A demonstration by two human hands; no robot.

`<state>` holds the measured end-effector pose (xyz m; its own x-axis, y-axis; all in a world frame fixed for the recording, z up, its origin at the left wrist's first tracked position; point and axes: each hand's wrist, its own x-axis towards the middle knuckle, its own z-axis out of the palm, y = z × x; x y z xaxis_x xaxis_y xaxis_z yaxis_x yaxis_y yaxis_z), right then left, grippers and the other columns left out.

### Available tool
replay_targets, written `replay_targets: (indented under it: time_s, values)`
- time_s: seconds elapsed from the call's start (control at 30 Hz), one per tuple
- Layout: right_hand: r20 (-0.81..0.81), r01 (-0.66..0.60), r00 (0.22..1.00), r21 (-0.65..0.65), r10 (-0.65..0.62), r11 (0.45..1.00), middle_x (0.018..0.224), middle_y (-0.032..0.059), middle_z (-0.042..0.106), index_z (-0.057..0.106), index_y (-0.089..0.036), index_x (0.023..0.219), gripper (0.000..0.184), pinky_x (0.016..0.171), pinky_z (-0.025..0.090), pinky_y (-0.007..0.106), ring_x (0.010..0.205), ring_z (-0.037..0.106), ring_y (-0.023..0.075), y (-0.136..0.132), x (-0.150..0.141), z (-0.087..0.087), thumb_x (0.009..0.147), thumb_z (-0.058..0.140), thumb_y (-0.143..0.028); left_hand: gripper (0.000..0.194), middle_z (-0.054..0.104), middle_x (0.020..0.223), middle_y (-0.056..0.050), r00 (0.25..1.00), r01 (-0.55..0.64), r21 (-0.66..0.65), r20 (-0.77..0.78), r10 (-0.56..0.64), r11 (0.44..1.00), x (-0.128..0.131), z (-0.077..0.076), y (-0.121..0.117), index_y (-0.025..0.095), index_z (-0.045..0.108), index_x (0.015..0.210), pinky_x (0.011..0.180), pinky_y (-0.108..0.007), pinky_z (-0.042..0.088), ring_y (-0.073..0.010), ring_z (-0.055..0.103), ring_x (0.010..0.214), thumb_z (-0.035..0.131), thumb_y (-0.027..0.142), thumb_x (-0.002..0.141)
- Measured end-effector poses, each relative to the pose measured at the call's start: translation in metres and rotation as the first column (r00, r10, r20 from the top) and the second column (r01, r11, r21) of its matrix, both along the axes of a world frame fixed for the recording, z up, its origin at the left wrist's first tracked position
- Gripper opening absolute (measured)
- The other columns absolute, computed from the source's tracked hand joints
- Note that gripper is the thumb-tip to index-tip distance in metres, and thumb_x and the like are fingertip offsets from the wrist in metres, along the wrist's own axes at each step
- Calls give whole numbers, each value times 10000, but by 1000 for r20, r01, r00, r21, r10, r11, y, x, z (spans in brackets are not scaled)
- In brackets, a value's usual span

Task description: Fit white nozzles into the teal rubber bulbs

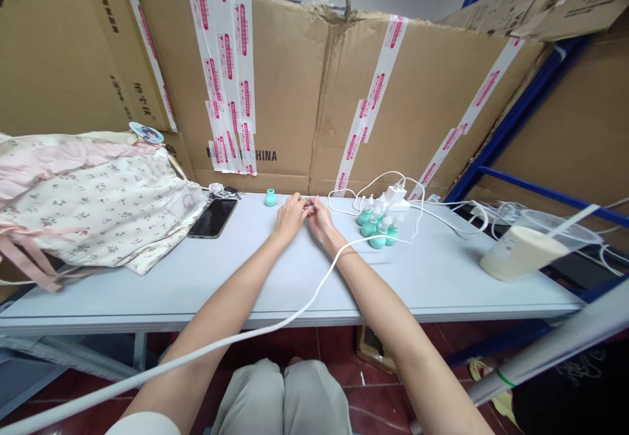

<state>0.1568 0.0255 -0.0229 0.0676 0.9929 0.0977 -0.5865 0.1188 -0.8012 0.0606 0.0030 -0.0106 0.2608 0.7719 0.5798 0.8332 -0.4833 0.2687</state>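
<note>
My left hand (291, 217) and my right hand (321, 218) meet over the middle of the table, fingertips touching. Both have their fingers bent and pinched together; whatever is between them is too small or hidden to make out. A small teal rubber bulb (270, 198) stands upright just left of my left hand. Off to the right of my right hand is a cluster of several teal bulbs with clear tips (377, 226), standing close together. A white cable (314, 294) crosses over my right forearm.
A dark phone (213, 217) lies beside a floral cloth bag (103, 206) on the left. Behind the bulbs is a white charger plug (395, 192) with looped cables. A cup with a straw (523, 251) leans at the right. Cardboard (289, 94) walls the grey table's (162, 294) back.
</note>
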Motion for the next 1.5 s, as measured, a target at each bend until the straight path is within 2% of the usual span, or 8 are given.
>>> replay_targets:
  time_s: [0.27, 0.5, 0.6, 0.73, 0.9, 1.13, 1.33, 1.5]
  values:
    - [47, 147, 988, 56, -149, 988, 721, -28, 598, 569, -171, 703, 270, 591, 400, 197, 632, 525, 76, 0, -4, -2, 728, 668, -421, 214, 594, 987, -69, 998, 54, -5, -34, -54, 999, -3, 2, 6, 196, 628, 1028, 689, -285, 400, -204, 553, 912, 540, 287, 855]
    - [42, 178, 983, 54, -180, 983, 915, 21, 659, 535, -185, 709, 280, 679, 423, 226, 807, 577, 111, 0, -3, -3, 739, 625, -448, 176, 621, 776, -29, 940, 217, 12, 268, -212, 976, -14, -5, 30, 196, 707, 862, 676, -277, 413, -143, 534, 700, 627, 329, 781]
    - [115, 261, 958, 16, -261, 965, 968, 10, 657, 569, -189, 744, 249, 697, 400, 216, 818, 564, 98, 1, 3, 1, 761, 589, -436, 243, 652, 734, -37, 839, 266, -35, 500, -213, 963, -17, -6, 38, 162, 708, 814, 657, -276, 441, -134, 552, 663, 675, 381, 713]
    - [255, 242, 937, 21, -239, 970, 880, -10, 656, 655, -209, 834, 261, 638, 354, 205, 697, 535, 80, 0, 13, 8, 734, 605, -444, 365, 689, 769, -74, 586, 356, -130, 803, -113, 926, -18, -3, 40, 124, 677, 820, 573, -257, 472, -160, 610, 698, 715, 433, 630]
    - [369, 186, 905, 101, -210, 977, 859, -8, 677, 691, -218, 827, 256, 599, 338, 203, 715, 543, 100, -2, 12, 12, 683, 649, -427, 429, 706, 788, -78, 389, 491, -163, 920, -48, 856, -19, 4, 36, 124, 632, 860, 653, -250, 498, -126, 632, 683, 734, 458, 610]
    - [392, 216, 885, 131, -250, 968, 796, 2, 681, 704, -204, 825, 262, 523, 315, 206, 664, 504, 99, -2, 12, 13, 664, 662, -407, 504, 714, 776, -83, 405, 579, -189, 911, -79, 793, -18, 1, 35, 129, 607, 837, 718, -290, 494, -151, 652, 696, 798, 469, 518]
    - [360, 225, 890, 185, -279, 957, 855, 19, 691, 688, -187, 795, 254, 529, 338, 207, 719, 538, 114, -1, 12, 15, 609, 704, -360, 488, 709, 807, -86, 449, 571, -214, 890, -83, 792, -19, 0, 35, 135, 599, 820, 680, -266, 448, -148, 635, 709, 782, 483, 530]
    - [373, 181, 903, 119, -213, 976, 819, -8, 667, 643, -199, 740, 266, 488, 306, 184, 672, 511, 96, 1, 13, 15, 584, 723, -399, 483, 685, 723, -33, 421, 563, -230, 906, -36, 793, -20, 2, 35, 158, 591, 809, 662, -247, 423, -135, 617, 691, 779, 494, 516]
